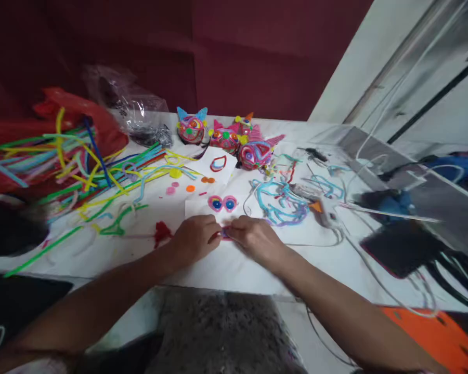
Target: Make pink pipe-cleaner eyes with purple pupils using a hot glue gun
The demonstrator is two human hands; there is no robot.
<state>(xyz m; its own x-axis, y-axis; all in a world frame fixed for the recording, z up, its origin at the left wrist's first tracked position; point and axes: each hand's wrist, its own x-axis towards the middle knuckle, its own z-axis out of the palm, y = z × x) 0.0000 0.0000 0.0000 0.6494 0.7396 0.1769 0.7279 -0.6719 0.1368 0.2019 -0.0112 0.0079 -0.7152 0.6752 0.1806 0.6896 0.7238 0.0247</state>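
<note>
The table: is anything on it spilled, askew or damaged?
Mostly craft clutter. Fuzzy stems fan out from the red bag at the left, and one green stem strays to the table's near edge. At the right, light blue stems lie tangled beside what looks like a glue gun. I see no clear damage.

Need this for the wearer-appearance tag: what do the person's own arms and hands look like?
Left hand and right hand: ungloved. Forearms bare; no watch or bracelet shows. Pale cloth at the lower-left edge, possibly a sleeve; too blurred to confirm.
</note>
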